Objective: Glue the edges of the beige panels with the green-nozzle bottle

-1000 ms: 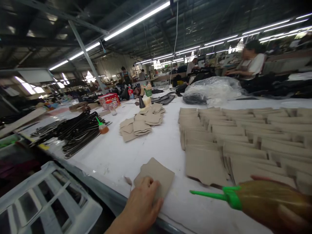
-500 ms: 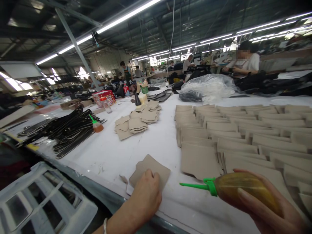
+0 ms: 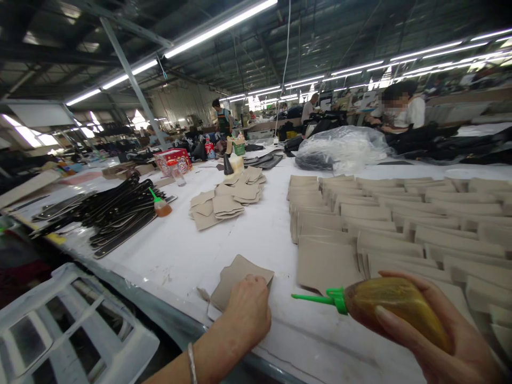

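My right hand (image 3: 460, 341) is wrapped round a squeeze bottle (image 3: 396, 304) of amber liquid, its thin green nozzle pointing left above the white tabletop. My left hand (image 3: 250, 309) bends its fingers over the right edge of a flat beige piece (image 3: 236, 277) near the table's front edge. The fingertips are hidden behind the knuckles. To the right, beige pieces (image 3: 326, 261) like it stand in overlapping rows. Further back lies a loose pile of beige pieces (image 3: 226, 205).
A second green-tipped bottle (image 3: 162, 207) stands beside a heap of black strips (image 3: 120, 213) on the left. A white plastic basket (image 3: 132, 349) sits below the table edge. Clear plastic wrap (image 3: 344, 146) lies at the back. People work further off.
My left hand has shifted slightly right, its fingers now lower over the beige piece's edge. My right hand has drawn the bottle slightly left. The view has shifted a little.
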The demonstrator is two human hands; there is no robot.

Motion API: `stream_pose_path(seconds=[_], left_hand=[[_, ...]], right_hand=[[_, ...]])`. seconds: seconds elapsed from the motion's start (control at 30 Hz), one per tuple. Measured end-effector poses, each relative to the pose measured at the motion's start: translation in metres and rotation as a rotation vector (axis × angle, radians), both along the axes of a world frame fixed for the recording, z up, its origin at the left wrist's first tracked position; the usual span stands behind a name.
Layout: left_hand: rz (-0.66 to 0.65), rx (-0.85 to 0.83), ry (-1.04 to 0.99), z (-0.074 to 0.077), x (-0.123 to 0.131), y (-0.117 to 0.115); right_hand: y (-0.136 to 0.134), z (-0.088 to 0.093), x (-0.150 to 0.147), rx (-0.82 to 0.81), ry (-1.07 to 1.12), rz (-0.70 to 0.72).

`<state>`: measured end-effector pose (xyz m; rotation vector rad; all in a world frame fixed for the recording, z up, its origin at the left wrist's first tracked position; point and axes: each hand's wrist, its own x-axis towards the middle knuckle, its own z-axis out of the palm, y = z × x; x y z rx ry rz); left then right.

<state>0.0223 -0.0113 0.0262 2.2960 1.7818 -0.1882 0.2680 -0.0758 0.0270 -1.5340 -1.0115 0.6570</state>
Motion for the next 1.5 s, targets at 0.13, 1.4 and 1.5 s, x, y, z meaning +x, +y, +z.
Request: stream_pose_path(seconds=[0.13, 1.4, 1.5], left_hand=[[-0.095, 0.012, -0.059, 0.007, -0.016, 0.009], [-0.160, 0.030, -0.250, -0.007, -0.030, 0.021], [-0.148, 0.035, -0.265, -0.009, -0.030, 0.022]], right_hand=[[0.007, 0.006, -0.007, 0.000, -0.069, 0.068], [0.060, -0.017, -0.054, 0.087, -0.521, 0.274], [0.063, -0.016, -0.052, 0.087, -0.502, 0.253]])
